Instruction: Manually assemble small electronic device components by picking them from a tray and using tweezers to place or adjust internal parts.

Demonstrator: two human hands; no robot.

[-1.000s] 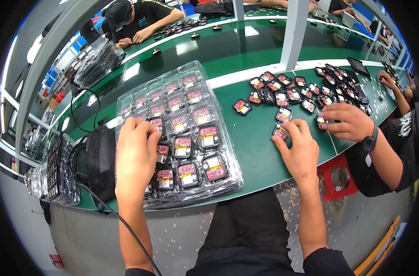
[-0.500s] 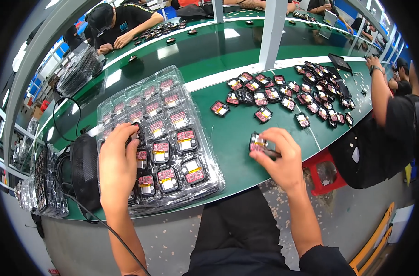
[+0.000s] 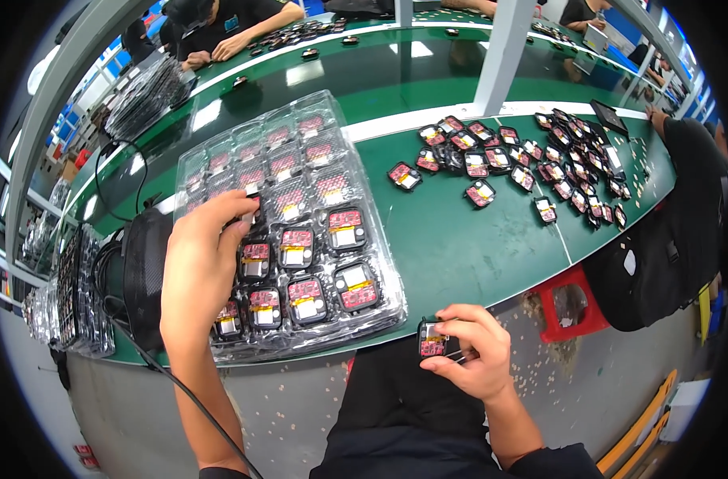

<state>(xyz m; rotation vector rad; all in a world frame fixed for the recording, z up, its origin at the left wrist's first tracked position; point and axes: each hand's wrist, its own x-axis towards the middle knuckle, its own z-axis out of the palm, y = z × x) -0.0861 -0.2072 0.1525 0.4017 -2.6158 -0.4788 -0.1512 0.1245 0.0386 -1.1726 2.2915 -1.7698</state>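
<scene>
My right hand pinches a small black-cased circuit module with a red board, just off the table's near edge, above my lap. Something thin and dark shows between its fingers, too small to name. Over the clear plastic tray, my left hand has thumb and fingertips closed on another module, mostly hidden by the fingers. Similar modules fill several pockets in the tray's near rows. The farther pockets hold none, and patterned red shows through the plastic.
Many loose modules lie heaped on the green table at right. A black mesh bag and cable are left of the tray. A grey post rises beyond. A red stool stands below right; co-workers sit across and at right.
My right hand has come nearer, from above the table to in front of its edge, module still held. The left hand stays at the tray with its fingertips slightly farther away. The whole view has shifted.
</scene>
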